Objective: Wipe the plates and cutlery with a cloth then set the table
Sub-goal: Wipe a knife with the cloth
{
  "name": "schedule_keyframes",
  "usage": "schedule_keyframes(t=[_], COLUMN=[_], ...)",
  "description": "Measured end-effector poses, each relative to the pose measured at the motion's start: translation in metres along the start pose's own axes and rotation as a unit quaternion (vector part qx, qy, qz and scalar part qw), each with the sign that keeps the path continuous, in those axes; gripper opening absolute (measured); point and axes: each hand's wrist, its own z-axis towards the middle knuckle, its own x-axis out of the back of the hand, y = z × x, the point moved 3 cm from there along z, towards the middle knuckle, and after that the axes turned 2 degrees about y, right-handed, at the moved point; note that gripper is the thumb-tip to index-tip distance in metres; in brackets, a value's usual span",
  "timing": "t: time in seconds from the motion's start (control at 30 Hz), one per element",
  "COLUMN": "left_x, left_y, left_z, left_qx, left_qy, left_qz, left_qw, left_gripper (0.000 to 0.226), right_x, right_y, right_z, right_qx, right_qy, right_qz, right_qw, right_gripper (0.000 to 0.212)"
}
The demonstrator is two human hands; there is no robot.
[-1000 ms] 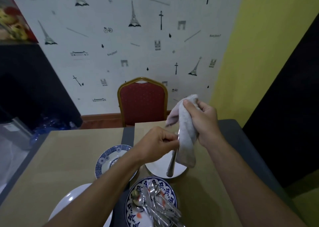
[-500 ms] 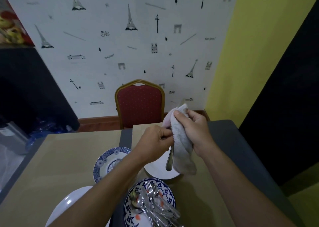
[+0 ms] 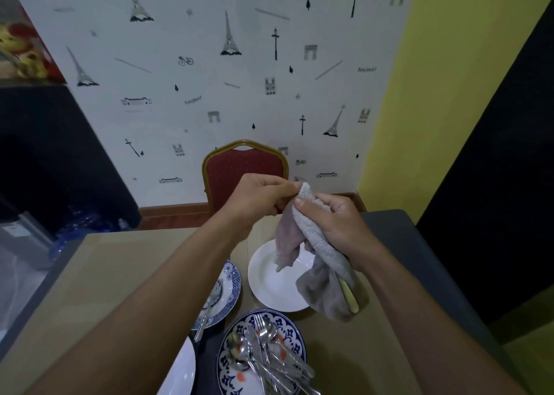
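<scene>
Eiffel-tower wallpaper and a red chair (image 3: 244, 169) stand behind the tan table (image 3: 120, 259) as I follow the wiping stage from my remote station. Both hands are raised over a white plate (image 3: 269, 283), clear of it. The right hand (image 3: 338, 232) is curled round a grey cloth (image 3: 323, 292), which is bunched about one utensil (image 3: 349, 297). Only the utensil's lower end shows, poking out of the folds below the heel of that hand. The left hand (image 3: 260, 198) also has its fingers curled, with thumb and forefinger pinched at the cloth's top end. I judge they hold the utensil's upper tip, though the fabric hides the contact.

The relation that counts is the utensil's long axis. It runs steeply from upper left, at the left fingertips, down to lower right, toward me, so the cloth can slide along it only on that line. The right hand covers most of its length; the left meets just the far end. More cutlery (image 3: 269, 352) is heaped on a blue-patterned plate (image 3: 284, 327) nearest me, between the forearms. I judge the wiping is far from done and no place is set.
</scene>
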Motion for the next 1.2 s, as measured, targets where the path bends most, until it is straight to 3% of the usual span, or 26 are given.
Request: schedule_keyframes(t=[0.23, 0.4, 0.47, 0.6, 0.7, 0.77, 0.97, 1.2], left_x=[-0.006, 0.018, 0.018, 0.007, 0.005, 0.007, 0.009, -0.001], left_y=[-0.004, -0.002, -0.001, -0.002, 0.000, -0.001, -0.003, 0.003], left_z=[-0.004, 0.006, 0.005, 0.001, -0.003, -0.003, 0.000, -0.005], left_qx=[0.029, 0.052, 0.042, 0.101, 0.139, 0.136, 0.061, 0.001], left_qy=[0.055, 0.186, 0.205, 0.086, -0.028, -0.043, 0.019, -0.008], left_qz=[-0.033, -0.068, -0.066, -0.198, -0.323, -0.362, -0.263, -0.102], left_qw=[0.997, 0.979, 0.976, 0.971, 0.936, 0.921, 0.963, 0.995], left_gripper=[0.012, 0.015, 0.016, 0.017, 0.019, 0.017, 0.011, 0.020], right_x=[0.009, 0.015, 0.015, 0.015, 0.021, 0.023, 0.021, 0.009], right_y=[0.003, 0.014, 0.014, 0.008, 0.009, 0.011, 0.004, -0.008], right_z=[-0.011, -0.027, -0.030, -0.030, -0.028, -0.027, -0.027, -0.014], right_qx=[-0.042, -0.058, -0.062, -0.115, -0.134, -0.128, -0.084, 0.022], right_qy=[-0.055, -0.098, -0.100, -0.064, -0.046, -0.052, -0.076, -0.028], right_qz=[-0.062, -0.150, -0.156, -0.018, 0.058, 0.073, 0.029, -0.049], right_qw=[0.996, 0.982, 0.981, 0.991, 0.988, 0.988, 0.993, 0.998], right_gripper=[0.019, 0.017, 0.021, 0.030, 0.020, 0.021, 0.034, 0.017])
